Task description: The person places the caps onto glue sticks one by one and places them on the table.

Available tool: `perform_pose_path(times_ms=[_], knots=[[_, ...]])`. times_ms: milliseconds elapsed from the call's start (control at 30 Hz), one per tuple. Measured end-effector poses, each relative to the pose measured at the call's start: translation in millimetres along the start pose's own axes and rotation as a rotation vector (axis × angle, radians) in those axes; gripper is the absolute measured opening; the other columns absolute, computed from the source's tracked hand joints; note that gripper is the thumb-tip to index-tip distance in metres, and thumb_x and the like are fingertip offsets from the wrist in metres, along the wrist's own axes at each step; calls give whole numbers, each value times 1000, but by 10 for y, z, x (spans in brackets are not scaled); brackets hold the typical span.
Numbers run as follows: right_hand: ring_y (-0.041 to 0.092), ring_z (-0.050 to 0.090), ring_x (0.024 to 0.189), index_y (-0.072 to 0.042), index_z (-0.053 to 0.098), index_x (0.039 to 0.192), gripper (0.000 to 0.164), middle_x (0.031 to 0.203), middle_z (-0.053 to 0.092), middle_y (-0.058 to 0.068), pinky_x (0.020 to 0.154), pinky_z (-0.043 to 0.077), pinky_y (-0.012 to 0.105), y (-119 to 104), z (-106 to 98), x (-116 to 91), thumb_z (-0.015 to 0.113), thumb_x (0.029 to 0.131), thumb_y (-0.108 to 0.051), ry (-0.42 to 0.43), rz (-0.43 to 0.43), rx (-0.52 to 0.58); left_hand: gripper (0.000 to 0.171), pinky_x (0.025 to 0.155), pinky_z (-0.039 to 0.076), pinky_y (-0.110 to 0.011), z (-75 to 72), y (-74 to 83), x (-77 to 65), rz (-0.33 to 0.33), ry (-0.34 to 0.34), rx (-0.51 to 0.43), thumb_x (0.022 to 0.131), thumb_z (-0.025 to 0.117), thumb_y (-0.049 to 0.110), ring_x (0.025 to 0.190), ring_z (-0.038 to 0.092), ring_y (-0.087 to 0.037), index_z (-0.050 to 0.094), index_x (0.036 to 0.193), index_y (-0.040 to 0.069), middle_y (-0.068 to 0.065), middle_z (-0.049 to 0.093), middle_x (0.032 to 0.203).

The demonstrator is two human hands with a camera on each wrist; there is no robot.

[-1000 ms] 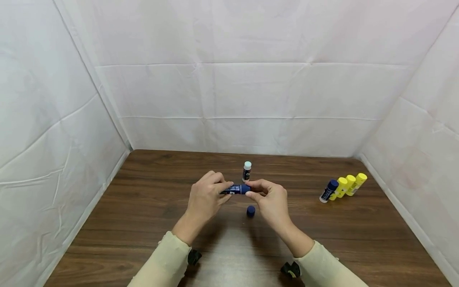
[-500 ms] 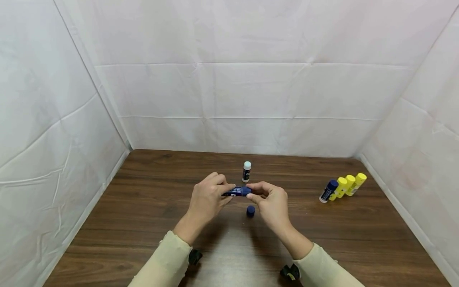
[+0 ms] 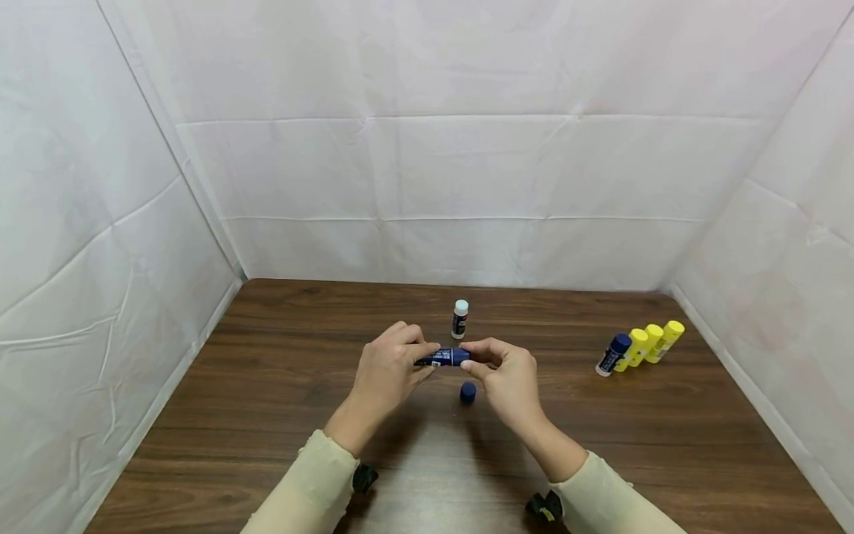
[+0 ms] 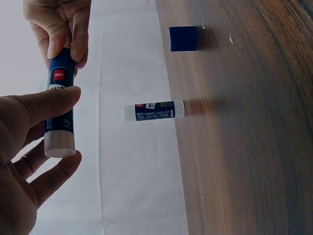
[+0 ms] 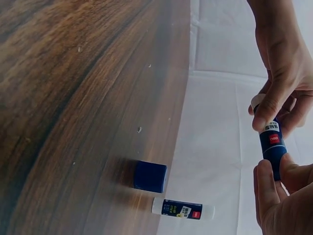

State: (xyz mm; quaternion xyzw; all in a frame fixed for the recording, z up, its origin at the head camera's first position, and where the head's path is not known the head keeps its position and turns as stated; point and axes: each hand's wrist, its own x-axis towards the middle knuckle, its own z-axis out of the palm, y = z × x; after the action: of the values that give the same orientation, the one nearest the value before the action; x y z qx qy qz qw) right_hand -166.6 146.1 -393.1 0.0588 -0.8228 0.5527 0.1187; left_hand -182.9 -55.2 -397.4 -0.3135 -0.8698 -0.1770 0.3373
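Observation:
Between both hands a blue glue stick (image 3: 448,357) lies level above the table, its cap on. My left hand (image 3: 387,368) grips its body near the white base, thumb across the label, as the left wrist view shows. With thumb and fingertips my right hand (image 3: 508,378) pinches the blue cap end (image 5: 275,157). Just below the hands a loose blue cap (image 3: 468,392) sits on the table. Behind them an uncapped glue stick (image 3: 459,320) stands upright, its white top showing; it appears in both wrist views too.
On the right of the wooden table (image 3: 280,415) stands a row: one blue-capped glue stick (image 3: 612,354) and several yellow ones (image 3: 664,342). White cloth walls (image 3: 467,170) rise behind and at both sides. Small light crumbs (image 4: 231,39) dot the tabletop.
The held glue stick and both hands have shifted very slightly to the right and toward the person. The grip stays the same, and the other things stand where they were.

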Motion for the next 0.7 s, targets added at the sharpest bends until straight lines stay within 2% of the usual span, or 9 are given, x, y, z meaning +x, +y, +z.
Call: perform_pose_path(times_ms=[133,300,400,700], knots=[[17,66,75,-14,80,102,17,95,77,5,53,45,22,18,-7,-9,82,86,-9,-9,-2,4,34,62,52,-22,8,-10,-13,-1,-6,0,68,97,17,75,52,-10,83,99,15,6,59,81],[17,73,89,-14,80,105,21,97,77,5,69,58,22,19,-20,-10,83,85,-12,-24,-18,34,32,62,51,-21,4,-23,-13,6,-16,14,71,95,19,76,52,-9,83,101,17,6,59,82],[17,74,93,-14,80,106,22,99,77,6,75,59,24,21,-35,-15,83,85,-12,-34,-22,45,32,63,51,-20,8,-28,-15,15,-21,21,72,95,20,76,52,-10,83,102,17,6,60,83],[16,74,87,-16,80,105,20,97,78,4,64,55,23,40,-80,-10,83,85,-15,-33,-43,-13,33,70,54,-21,30,-48,-26,2,-38,-44,73,94,20,84,59,-11,82,104,19,5,65,92]])
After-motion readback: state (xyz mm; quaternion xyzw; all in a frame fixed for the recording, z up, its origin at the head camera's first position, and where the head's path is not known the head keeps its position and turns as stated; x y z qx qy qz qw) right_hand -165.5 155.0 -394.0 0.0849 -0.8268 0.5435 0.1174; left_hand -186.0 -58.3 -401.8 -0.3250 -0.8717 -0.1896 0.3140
